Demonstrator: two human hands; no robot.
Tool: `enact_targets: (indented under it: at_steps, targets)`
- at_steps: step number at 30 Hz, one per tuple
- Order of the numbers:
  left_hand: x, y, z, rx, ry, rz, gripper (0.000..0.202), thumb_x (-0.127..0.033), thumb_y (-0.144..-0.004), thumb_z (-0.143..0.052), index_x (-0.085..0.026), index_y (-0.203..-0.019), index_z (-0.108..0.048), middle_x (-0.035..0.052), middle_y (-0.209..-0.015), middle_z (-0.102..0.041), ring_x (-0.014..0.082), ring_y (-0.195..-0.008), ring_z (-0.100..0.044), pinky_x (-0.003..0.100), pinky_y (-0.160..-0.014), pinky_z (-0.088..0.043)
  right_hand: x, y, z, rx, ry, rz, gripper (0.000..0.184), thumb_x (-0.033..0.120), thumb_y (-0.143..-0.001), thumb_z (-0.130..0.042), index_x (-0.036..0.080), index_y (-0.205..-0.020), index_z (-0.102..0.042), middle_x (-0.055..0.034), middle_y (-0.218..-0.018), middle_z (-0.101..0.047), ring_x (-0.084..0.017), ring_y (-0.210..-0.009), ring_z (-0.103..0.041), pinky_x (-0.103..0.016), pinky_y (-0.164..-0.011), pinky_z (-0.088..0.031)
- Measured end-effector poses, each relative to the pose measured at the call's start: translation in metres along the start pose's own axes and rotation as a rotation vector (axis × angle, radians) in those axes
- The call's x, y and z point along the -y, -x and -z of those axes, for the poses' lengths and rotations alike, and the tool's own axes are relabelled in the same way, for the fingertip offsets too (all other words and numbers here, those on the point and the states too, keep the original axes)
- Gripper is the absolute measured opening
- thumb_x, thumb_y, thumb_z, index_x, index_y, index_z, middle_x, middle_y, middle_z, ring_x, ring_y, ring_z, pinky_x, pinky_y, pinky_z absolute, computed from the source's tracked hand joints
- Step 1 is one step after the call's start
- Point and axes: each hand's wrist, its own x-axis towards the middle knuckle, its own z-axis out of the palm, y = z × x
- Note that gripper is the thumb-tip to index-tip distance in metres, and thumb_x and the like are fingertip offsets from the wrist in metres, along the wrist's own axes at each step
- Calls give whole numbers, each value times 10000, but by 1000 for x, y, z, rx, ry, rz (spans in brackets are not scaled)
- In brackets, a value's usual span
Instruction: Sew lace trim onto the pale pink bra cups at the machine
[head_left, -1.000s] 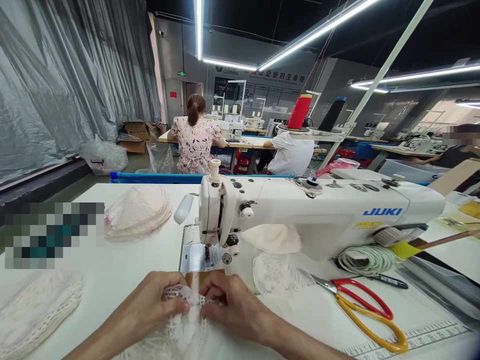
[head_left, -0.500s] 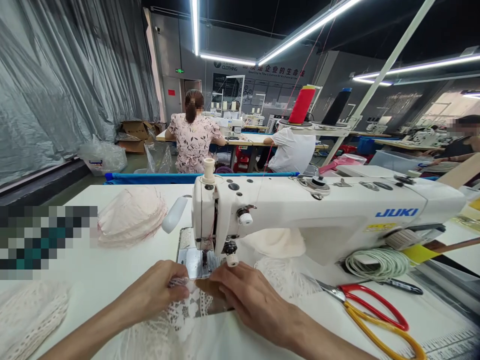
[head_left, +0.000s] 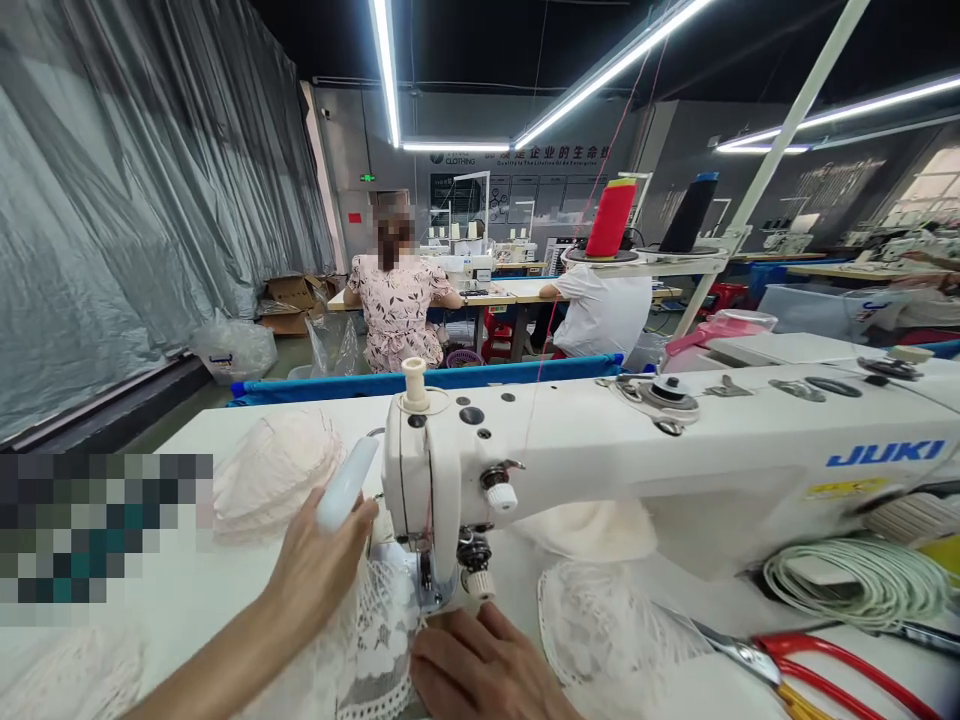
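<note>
From the needle (head_left: 426, 572) of the sewing machine (head_left: 600, 430), the white lace (head_left: 386, 630) lies toward seven o'clock. At nine o'clock, the left hand (head_left: 319, 555) has its fingers curled behind a pale paddle (head_left: 349, 485); whether they grip anything cannot be told. At five o'clock, the right hand (head_left: 487, 665) rests beside the lace, fingers bent, any pinch hidden. Scissors (head_left: 757, 660) lie between three and four o'clock, a cloth stack (head_left: 274, 475) at ten.
</note>
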Motion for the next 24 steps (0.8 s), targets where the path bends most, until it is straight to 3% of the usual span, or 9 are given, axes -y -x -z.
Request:
enact_targets:
  at_steps: [1, 3, 6, 9, 13, 19, 24]
  targets:
    - [-3, 11, -4, -15, -13, -30, 207, -195, -859, -387, -207, -791, -582, 37, -812, -603, 196, -698, -541, 288, -605, -377, 0, 1, -2, -4, -1, -6, 128, 85, -896, -486, 161, -838, -571, 14, -750, -628, -115, -650, -539, -265, -545, -311]
    - [-9, 33, -15, -66, -87, -241, 226, -146, -870, -377, -216, -813, -584, 40, -869, -612, 195, -730, -552, 305, -646, -389, -1, 2, -3, 22, -2, -12, 113, 99, -896, -495, 173, -849, -567, 15, -765, -632, -114, -670, -546, -264, -541, -310]
    - [-12, 54, -32, -70, -170, -436, 248, -92, -874, -379, -225, -841, -585, 20, -823, -617, 181, -735, -574, 304, -678, -395, -5, 1, 9, 107, -46, -5, 124, 116, -913, -470, 175, -883, -575, 4, -846, -653, -123, -706, -550, -273, -554, -326]
    - [-11, 60, -42, -131, -228, -442, 198, -146, -895, -410, -229, -882, -590, 15, -839, -634, 174, -738, -590, 304, -703, -389, -13, -5, 33, 233, -150, -64, 187, 155, -955, -393, 167, -978, -579, -23, -959, -660, -135, -751, -549, -294, -655, -366]
    - [-9, 58, -41, -197, -255, -415, 189, -226, -919, -412, -247, -927, -600, -8, -889, -657, 159, -789, -609, 319, -786, -341, -20, -10, 52, 331, -204, -111, 235, 141, -968, -356, 187, -1003, -584, -22, -1003, -653, -133, -771, -532, -305, -691, -348]
    - [-9, 59, -39, -169, -315, -449, 159, -221, -902, -459, -246, -979, -596, -39, -919, -666, 134, -803, -619, 310, -802, -313, -16, -2, 43, 364, -160, -30, 185, 173, -967, -411, 196, -982, -594, -17, -964, -634, -128, -818, -528, -296, -687, -342]
    - [-5, 61, -49, -242, -360, -462, 284, -245, -978, -309, -234, -1002, -591, -3, -936, -677, 146, -820, -628, 348, -820, -310, -16, -2, 42, 339, -159, -18, 194, 169, -969, -404, 180, -971, -598, -33, -1011, -637, -135, -865, -539, -285, -681, -355]
